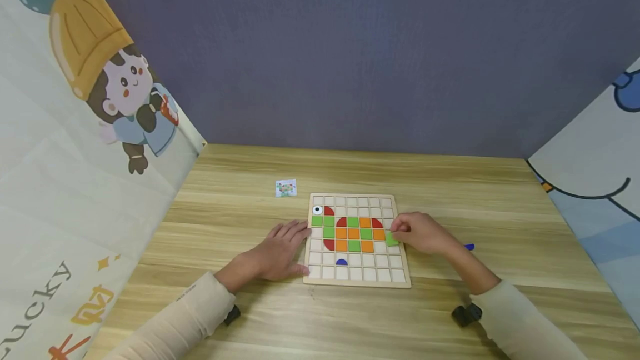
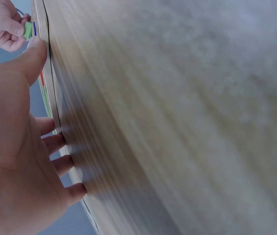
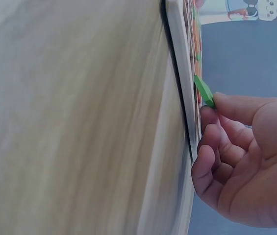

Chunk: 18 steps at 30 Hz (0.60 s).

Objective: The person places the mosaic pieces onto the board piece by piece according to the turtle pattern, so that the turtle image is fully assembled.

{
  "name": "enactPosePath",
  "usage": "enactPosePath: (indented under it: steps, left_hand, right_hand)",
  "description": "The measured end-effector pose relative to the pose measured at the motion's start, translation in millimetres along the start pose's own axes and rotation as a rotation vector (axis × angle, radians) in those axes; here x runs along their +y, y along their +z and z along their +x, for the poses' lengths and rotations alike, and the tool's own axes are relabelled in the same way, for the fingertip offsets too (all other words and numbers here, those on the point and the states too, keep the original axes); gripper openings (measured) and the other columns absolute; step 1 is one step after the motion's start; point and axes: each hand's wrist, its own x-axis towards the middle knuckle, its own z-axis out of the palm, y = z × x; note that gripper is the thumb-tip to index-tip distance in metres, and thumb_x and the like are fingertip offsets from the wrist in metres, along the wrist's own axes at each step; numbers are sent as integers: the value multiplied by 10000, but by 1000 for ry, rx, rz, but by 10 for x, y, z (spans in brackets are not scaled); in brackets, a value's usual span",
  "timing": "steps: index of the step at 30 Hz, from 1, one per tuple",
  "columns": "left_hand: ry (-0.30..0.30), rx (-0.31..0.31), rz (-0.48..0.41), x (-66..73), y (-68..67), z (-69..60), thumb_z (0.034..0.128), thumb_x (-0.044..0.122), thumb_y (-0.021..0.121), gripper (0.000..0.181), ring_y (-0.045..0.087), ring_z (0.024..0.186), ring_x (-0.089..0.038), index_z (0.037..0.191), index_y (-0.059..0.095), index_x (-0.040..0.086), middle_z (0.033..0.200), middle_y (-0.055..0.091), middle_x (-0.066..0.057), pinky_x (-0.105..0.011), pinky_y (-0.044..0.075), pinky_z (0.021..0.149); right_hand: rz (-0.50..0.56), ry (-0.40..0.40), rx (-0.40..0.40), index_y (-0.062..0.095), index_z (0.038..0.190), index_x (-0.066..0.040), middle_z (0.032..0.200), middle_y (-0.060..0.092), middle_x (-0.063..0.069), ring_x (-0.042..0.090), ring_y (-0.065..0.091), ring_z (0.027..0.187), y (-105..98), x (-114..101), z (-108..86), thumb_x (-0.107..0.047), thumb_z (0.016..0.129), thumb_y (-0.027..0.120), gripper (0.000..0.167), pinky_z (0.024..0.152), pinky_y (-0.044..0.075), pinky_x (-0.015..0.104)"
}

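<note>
A wooden grid board (image 1: 370,275) lies on the table, with green, orange and red tiles set in its squares. Near its upper left corner is a white eye tile (image 1: 317,210), and a blue half-round tile (image 1: 341,262) sits lower down. My left hand (image 1: 282,250) rests at the board's left edge, thumb and fingers extended against it. At the right side, my right hand (image 1: 420,232) pinches a green square tile (image 3: 204,91) between thumb and index finger. That tile is tilted over the right-hand squares, one edge close to the board.
A small picture card (image 1: 285,188) lies beyond the board's upper left corner. A blue piece (image 1: 469,247) lies on the table, partly behind my right forearm. Dark panel (image 1: 350,60) stands along the table's back edge, with printed sheets at both sides.
</note>
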Motion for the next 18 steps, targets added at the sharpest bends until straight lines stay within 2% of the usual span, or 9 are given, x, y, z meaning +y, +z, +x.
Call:
enactPosePath:
  steps: [10, 18]
  left_hand:
    - [-11, -11, -2, 5, -11, 1, 958, 627, 570, 904, 232, 1552, -396, 1589, 279, 49, 1671, 257, -179, -618, 237, 1231]
    - [-12, -17, -1, 10, -16, -4, 955, 630, 573, 913, 224, 1555, -394, 1591, 272, 48, 1675, 247, -180, -613, 229, 1235]
  right_hand:
    - [17, -3, -9, 699, 958, -139, 840, 655, -22, 152, 568, 763, 28, -49, 7, -167, 961, 679, 34, 644, 483, 246]
    - [35, 19, -7, 681, 893, -143, 765, 632, -23, 144, 535, 664, 124, -100, 23, -198, 933, 716, 77, 567, 442, 243]
